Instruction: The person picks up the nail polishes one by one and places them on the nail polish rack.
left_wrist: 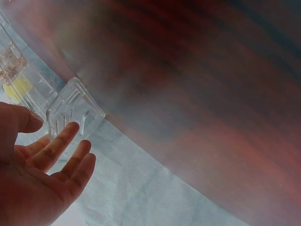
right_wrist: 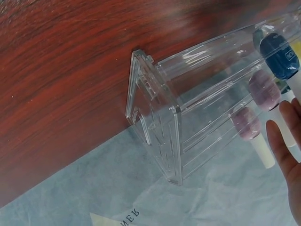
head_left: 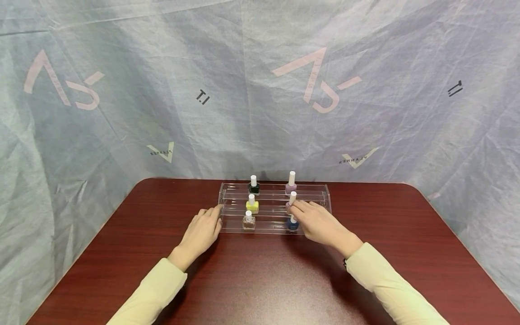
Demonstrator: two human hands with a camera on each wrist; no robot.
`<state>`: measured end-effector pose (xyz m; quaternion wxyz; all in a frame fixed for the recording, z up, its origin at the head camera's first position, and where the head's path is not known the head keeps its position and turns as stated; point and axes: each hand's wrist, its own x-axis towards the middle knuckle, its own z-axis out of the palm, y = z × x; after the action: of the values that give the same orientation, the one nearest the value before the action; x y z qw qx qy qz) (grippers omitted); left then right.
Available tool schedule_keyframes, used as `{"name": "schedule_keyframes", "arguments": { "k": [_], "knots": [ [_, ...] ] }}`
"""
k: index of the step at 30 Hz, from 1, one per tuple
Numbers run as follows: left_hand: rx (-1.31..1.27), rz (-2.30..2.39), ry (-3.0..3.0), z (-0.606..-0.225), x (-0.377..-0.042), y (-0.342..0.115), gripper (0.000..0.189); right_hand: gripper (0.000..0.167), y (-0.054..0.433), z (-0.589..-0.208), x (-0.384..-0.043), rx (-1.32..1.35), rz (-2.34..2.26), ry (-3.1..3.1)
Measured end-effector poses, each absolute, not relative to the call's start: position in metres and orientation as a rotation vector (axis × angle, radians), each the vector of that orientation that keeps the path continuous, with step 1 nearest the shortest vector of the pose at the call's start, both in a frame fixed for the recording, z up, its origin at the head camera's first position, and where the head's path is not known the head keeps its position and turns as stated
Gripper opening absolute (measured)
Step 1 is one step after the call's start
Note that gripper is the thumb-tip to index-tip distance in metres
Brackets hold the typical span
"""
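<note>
A clear stepped display rack holds several white-capped nail polish bottles. My left hand rests at the rack's left end, its fingers loosely extended against the clear side panel. On the middle step at right, my right hand has its thumb and a finger on either side of the white cap of a mauve nail polish bottle. Just in front stands a dark blue bottle, its cap partly covered by that hand. Behind is a second mauve bottle.
The rack's left column has a dark green bottle at the back, a yellow one in the middle and a glittery one in front. The reddish-brown table ends at a grey cloth backdrop.
</note>
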<state>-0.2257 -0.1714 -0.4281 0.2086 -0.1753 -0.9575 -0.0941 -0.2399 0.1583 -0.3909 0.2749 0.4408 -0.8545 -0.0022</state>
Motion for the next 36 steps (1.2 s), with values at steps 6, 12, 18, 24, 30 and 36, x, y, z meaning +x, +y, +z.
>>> {"name": "schedule_keyframes", "arguments": {
  "k": [6,12,18,24,30,36],
  "knots": [
    [-0.490,-0.262,-2.667,-0.4284,-0.2265,-0.1712,0.041,0.030,0.1582,-0.3900,-0.2385,1.163,-0.008,-2.330],
    [-0.488,-0.250,-2.670,-0.4286,-0.2264,-0.1717,0.041,0.029,0.1577,-0.3899,-0.2378,1.138,0.008,-2.346],
    [-0.484,-0.229,-2.671,-0.4290,-0.2267,-0.1726,0.041,0.029,0.1592,-0.3887,-0.2375,1.145,0.017,-2.322],
    [-0.499,-0.208,-2.626,-0.4303,-0.2278,-0.1734,0.040,0.030,0.1602,-0.3883,-0.2380,1.152,0.039,-2.292],
    [-0.494,-0.211,-2.637,-0.4298,-0.2282,-0.1739,0.040,0.030,0.1610,-0.3858,-0.2352,1.135,0.076,-2.325],
    [-0.503,-0.210,-2.642,-0.4283,-0.2277,-0.1749,0.039,0.034,0.1658,-0.3808,-0.2318,1.100,0.149,-2.361]
  ]
}}
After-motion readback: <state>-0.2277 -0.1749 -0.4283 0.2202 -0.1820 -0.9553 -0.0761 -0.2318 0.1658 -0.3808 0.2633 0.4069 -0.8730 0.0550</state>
